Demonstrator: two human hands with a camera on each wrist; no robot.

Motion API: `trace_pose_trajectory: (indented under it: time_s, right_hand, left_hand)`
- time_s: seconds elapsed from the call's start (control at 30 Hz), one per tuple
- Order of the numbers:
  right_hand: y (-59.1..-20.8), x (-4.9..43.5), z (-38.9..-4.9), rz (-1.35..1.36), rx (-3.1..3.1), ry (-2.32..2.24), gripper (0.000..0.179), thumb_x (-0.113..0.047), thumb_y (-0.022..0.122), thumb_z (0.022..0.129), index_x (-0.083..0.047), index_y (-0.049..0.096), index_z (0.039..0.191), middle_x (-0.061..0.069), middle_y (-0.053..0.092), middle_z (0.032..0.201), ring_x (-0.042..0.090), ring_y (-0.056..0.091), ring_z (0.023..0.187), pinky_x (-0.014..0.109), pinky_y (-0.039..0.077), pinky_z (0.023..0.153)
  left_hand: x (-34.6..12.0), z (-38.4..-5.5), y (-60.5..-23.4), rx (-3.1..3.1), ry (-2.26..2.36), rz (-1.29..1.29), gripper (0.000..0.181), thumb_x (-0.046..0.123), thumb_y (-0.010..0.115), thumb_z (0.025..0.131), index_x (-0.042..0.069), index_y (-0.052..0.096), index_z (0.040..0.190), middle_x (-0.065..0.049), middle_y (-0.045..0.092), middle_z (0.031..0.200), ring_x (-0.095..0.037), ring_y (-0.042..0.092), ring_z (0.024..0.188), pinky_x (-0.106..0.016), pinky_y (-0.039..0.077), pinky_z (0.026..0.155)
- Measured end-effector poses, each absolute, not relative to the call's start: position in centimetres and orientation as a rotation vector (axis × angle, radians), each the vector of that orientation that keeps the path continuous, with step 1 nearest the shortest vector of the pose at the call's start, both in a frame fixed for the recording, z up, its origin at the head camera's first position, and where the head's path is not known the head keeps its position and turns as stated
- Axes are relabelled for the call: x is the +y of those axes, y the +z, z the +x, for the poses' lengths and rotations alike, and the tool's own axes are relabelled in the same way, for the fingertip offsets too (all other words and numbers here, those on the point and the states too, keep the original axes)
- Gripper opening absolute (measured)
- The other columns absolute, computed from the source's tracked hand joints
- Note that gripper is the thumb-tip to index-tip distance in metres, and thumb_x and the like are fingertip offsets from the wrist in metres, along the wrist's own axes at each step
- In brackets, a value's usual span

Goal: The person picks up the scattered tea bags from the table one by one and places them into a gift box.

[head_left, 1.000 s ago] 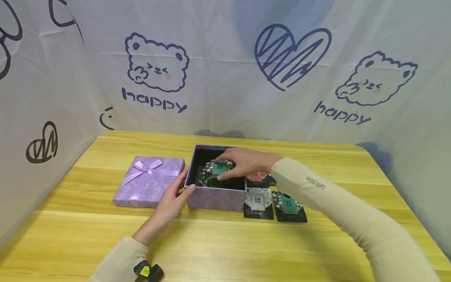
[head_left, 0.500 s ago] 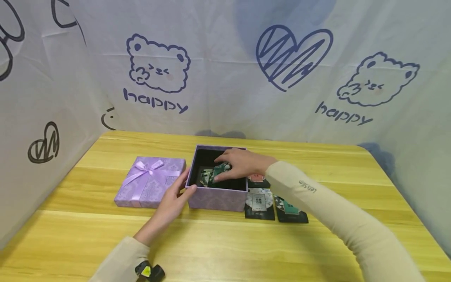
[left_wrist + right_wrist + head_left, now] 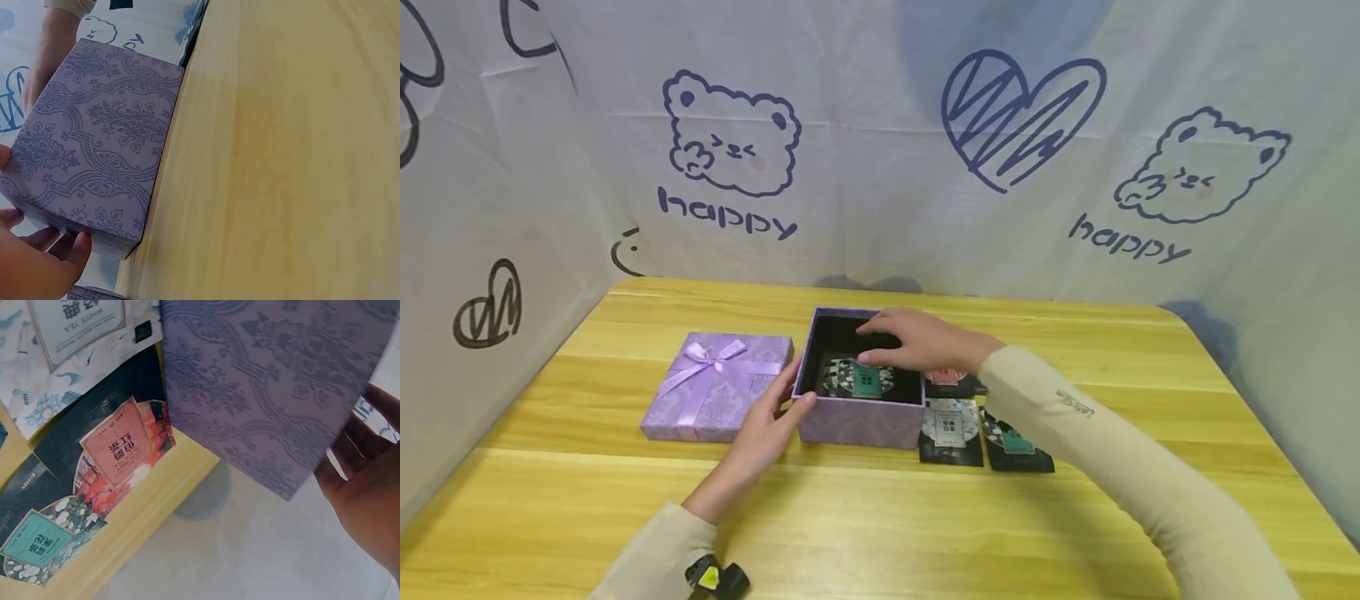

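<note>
A purple patterned gift box (image 3: 861, 425) with a black lining stands uncovered near the table's middle. At its left front corner my left hand (image 3: 766, 427) holds it, the thumb by the front rim and the fingers along the left wall. Above the box's right part, my right hand (image 3: 917, 342) hovers with loosely bent fingers and nothing in them. Beneath it a tea sachet (image 3: 868, 379) with a green label lies in the box, over another dark patterned one at its left. The left wrist view shows my left fingers (image 3: 74, 253) against the box's side.
The purple lid (image 3: 718, 396) with a ribbon bow lies left of the box. To the right are a white-labelled sachet (image 3: 951, 433), a red-labelled sachet (image 3: 125, 447) and a green-labelled one (image 3: 1018, 444). A drawn-on white cloth (image 3: 865, 167) hangs behind the table.
My right hand has let go of the green-labelled sachet, which lowered and now lies in the box, and has risen a little. My left hand has stayed at the box's corner.
</note>
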State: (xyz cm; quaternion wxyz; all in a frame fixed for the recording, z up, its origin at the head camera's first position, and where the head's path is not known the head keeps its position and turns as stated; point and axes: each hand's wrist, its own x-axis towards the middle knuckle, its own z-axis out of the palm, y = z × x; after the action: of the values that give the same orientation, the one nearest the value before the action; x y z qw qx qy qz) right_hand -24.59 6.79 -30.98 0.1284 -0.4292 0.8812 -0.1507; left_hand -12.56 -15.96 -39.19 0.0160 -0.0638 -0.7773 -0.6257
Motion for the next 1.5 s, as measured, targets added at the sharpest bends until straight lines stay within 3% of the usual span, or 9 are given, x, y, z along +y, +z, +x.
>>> trace_pose_trajectory:
  time_s: [0.7, 1.2, 1.5]
  right_hand:
    - [-30.6, 12.6, -23.0, -1.178, 2.678, -0.64, 0.052, -0.033, 0.06, 0.097, -0.005, 0.051, 0.139, 0.015, 0.046, 0.142, 0.033, 0.041, 0.13, 0.052, 0.034, 0.106]
    - [-33.0, 17.0, -22.2, -1.138, 2.717, -0.577, 0.051, -0.028, 0.061, 0.096, 0.0, 0.052, 0.137, 0.021, 0.048, 0.139, 0.04, 0.041, 0.129, 0.057, 0.033, 0.105]
    - [-34.7, 19.1, -21.1, -1.037, 2.663, -0.513, 0.059, -0.033, 0.063, 0.094, -0.001, 0.046, 0.142, 0.024, 0.041, 0.145, 0.044, 0.035, 0.133, 0.062, 0.029, 0.105]
  left_hand:
    - [-15.8, -12.5, -39.4, -2.4, -1.929, -0.208, 0.06, 0.016, 0.055, 0.1, 0.008, 0.027, 0.153, -0.024, 0.038, 0.147, -0.039, 0.042, 0.129, -0.048, 0.037, 0.105]
    - [-15.9, -12.6, -39.7, -2.398, -1.903, -0.227, 0.06, 0.016, 0.055, 0.1, 0.007, 0.028, 0.153, -0.025, 0.039, 0.146, -0.04, 0.044, 0.128, -0.048, 0.038, 0.104]
    - [-15.9, -12.6, -39.8, -2.405, -1.89, -0.238, 0.06, 0.016, 0.055, 0.1, 0.006, 0.028, 0.152, -0.025, 0.038, 0.146, -0.041, 0.045, 0.127, -0.049, 0.039, 0.102]
